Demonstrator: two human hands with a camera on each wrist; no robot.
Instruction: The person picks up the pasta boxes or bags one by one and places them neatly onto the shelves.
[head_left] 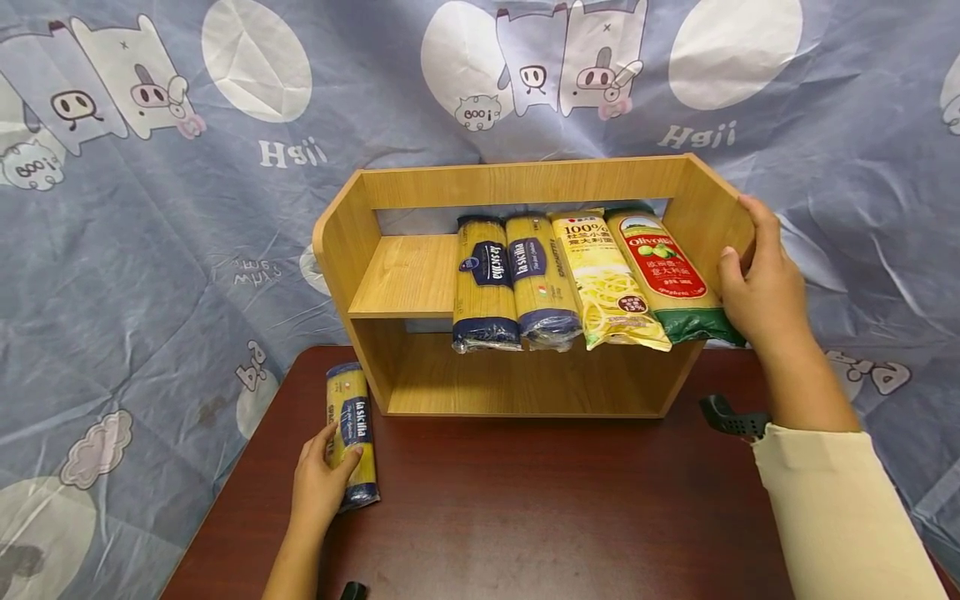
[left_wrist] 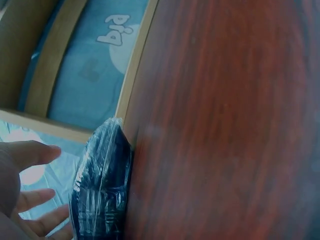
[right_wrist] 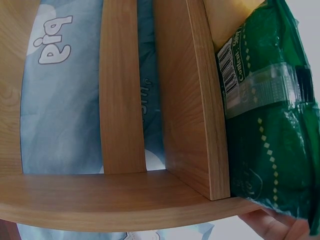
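On the table at the left lies a blue-and-yellow spaghetti pack [head_left: 352, 433]. Over its near half is my left hand [head_left: 318, 483], thumb and fingers spread. The left wrist view shows those fingers [left_wrist: 37, 200] beside the pack's dark clear-wrapped end [left_wrist: 102, 185]. My right hand [head_left: 771, 292] grips the right side panel of a wooden shelf [head_left: 525, 185], thumb on the inner side. Close by that thumb is the red-and-green pasta pack [head_left: 663, 262]; its green end [right_wrist: 270, 135] juts past the shelf board in the right wrist view.
Left of the green pack, the upper board holds a yellow pasta pack [head_left: 607, 279] and two blue-and-yellow spaghetti packs [head_left: 542, 279], their ends overhanging the front edge. The lower compartment [head_left: 517, 383] lies beneath. A patterned cloth [head_left: 375, 75] hangs behind the reddish-brown table [head_left: 562, 508].
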